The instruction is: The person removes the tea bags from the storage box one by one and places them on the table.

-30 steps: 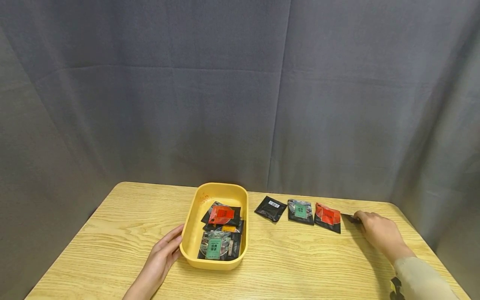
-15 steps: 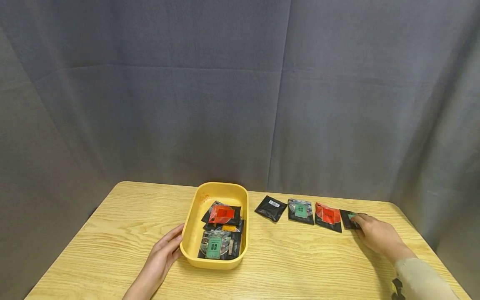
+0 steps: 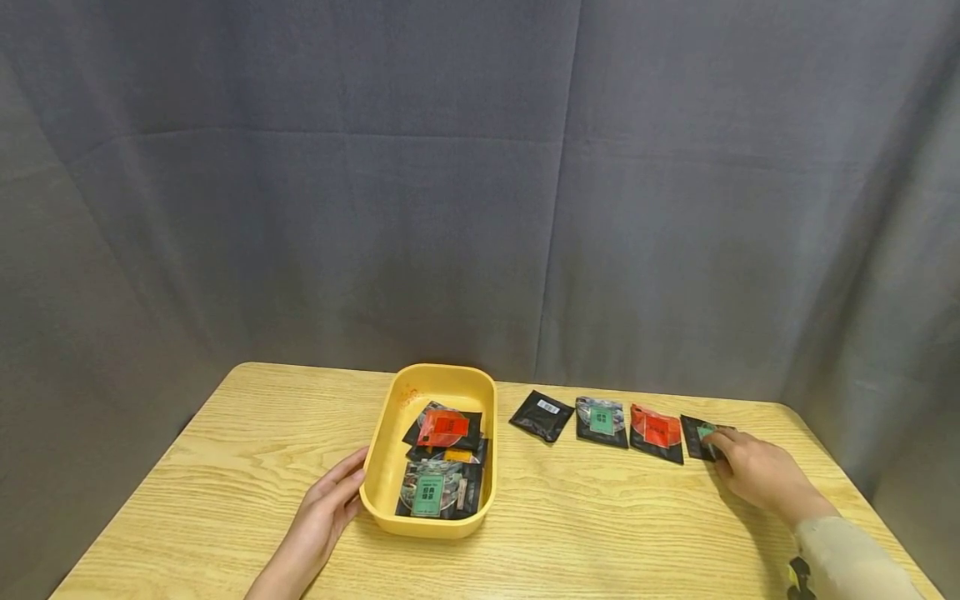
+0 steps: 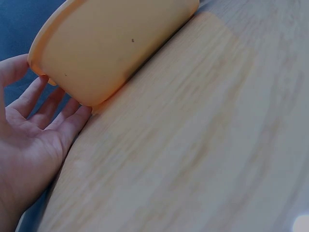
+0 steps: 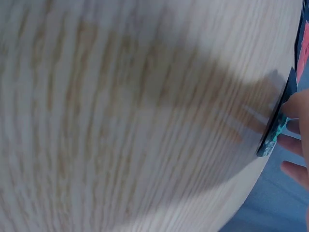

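My left hand (image 3: pixel 318 521) touches the left wall of a yellow bin (image 3: pixel 380 454) with extended fingers; in the left wrist view the fingertips meet the bin's side (image 4: pixel 116 43). Inside the bin lie several packets, among them a red-labelled one (image 3: pixel 450 427) and a green-labelled one (image 3: pixel 427 493). At the right, my right hand (image 3: pixel 761 471) rests its fingers on a black packet with a green label (image 3: pixel 695 439), lying flat. In the right wrist view the thumb and fingertips touch that packet (image 5: pixel 276 126); part of it is covered by the hand.
Left of that packet, in a row along the table's back, lie a red packet (image 3: pixel 656 432), a green-labelled packet (image 3: pixel 602 421) and a black packet with a white barcode sticker (image 3: pixel 542 417). A grey curtain (image 3: pixel 450 208) hangs behind the wooden table (image 3: pixel 585 533).
The packet at my right hand was tilted with its dark side showing; it now lies flat, green label up. My right hand has shifted slightly. The left hand and bin stay put.
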A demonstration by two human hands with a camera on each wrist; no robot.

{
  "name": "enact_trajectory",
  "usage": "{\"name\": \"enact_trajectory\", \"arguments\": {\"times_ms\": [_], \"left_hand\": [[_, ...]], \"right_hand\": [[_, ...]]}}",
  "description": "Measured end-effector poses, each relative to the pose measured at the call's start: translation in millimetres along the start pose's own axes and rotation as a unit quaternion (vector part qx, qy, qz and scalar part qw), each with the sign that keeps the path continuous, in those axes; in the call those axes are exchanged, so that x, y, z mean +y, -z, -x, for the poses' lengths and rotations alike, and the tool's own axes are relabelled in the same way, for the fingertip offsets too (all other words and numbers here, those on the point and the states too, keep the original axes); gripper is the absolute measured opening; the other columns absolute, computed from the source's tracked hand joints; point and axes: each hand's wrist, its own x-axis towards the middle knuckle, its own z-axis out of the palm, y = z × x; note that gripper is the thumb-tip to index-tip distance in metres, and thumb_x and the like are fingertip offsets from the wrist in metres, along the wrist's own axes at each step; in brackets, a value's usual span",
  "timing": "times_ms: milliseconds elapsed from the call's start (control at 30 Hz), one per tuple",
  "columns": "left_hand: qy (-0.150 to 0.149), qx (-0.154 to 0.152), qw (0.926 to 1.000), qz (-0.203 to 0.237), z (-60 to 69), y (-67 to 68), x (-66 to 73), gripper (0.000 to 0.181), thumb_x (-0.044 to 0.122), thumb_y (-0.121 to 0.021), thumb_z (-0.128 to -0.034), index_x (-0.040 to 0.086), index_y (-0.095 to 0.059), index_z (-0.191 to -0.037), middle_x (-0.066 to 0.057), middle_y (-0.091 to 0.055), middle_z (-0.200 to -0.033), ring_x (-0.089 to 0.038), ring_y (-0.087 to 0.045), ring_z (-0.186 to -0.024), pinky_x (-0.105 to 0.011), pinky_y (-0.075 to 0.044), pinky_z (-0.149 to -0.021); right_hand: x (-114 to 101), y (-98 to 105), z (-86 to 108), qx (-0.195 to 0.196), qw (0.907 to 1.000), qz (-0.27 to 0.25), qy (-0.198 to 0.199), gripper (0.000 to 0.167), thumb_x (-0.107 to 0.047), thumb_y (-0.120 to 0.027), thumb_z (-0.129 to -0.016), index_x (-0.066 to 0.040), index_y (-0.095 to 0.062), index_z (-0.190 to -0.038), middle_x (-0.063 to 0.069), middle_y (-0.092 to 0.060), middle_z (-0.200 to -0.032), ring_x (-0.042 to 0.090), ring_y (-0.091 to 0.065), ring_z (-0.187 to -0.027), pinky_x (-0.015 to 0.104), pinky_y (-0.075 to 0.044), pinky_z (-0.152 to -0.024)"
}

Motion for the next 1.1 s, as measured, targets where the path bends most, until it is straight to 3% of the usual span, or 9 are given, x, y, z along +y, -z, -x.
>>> {"name": "enact_trajectory", "arguments": {"times_ms": [233,567,733,1100], "left_hand": [[0.003,0.008,1.0,-0.001,-0.9,0.1,-1.2,0.055,0.018,-0.05,-0.1042,-0.008,-0.032,-0.15,-0.026,-0.032,-0.153,-0.01,-0.057,-0.118,-0.023,-0.05,-0.094],[0.0,0.001,1.0,0.0,-0.9,0.4,-1.2,0.055,0.016,-0.047,-0.1047,-0.008,-0.03,-0.15,-0.026,-0.03,-0.154,-0.008,-0.056,-0.118,-0.023,-0.049,-0.095],[-0.003,0.003,1.0,0.002,-0.6,0.2,-1.6,0.054,0.015,-0.047,-0.105,-0.009,-0.031,-0.15,-0.026,-0.031,-0.153,-0.007,-0.057,-0.117,-0.023,-0.049,-0.095],[-0.003,0.002,1.0,0.005,-1.3,0.5,-2.0,0.055,0.015,-0.048,-0.1046,-0.009,-0.03,-0.15,-0.027,-0.03,-0.154,-0.008,-0.057,-0.117,-0.023,-0.049,-0.095]], "right_hand": [[-2.7,1.8,0.5,0.017,0.9997,0.017,0.01,0.034,-0.003,-0.073,-0.08,0.002,-0.066,-0.113,0.024,-0.066,-0.114,0.042,-0.066,-0.098,0.053,-0.056,-0.076],[-21.4,3.9,-11.6,0.108,0.9927,0.038,0.038,0.034,0.0,-0.072,-0.071,0.001,-0.067,-0.105,0.016,-0.068,-0.1,0.036,-0.067,-0.085,0.05,-0.056,-0.065],[-33.1,4.2,-22.4,0.145,0.9864,0.039,0.067,0.035,0.0,-0.073,-0.069,0.003,-0.067,-0.104,0.018,-0.068,-0.1,0.037,-0.067,-0.085,0.049,-0.057,-0.065],[-67.4,13.4,-44.1,0.137,0.9867,0.022,0.084,0.036,-0.002,-0.074,-0.075,0.002,-0.068,-0.111,0.016,-0.068,-0.106,0.033,-0.066,-0.088,0.046,-0.057,-0.067]]}}
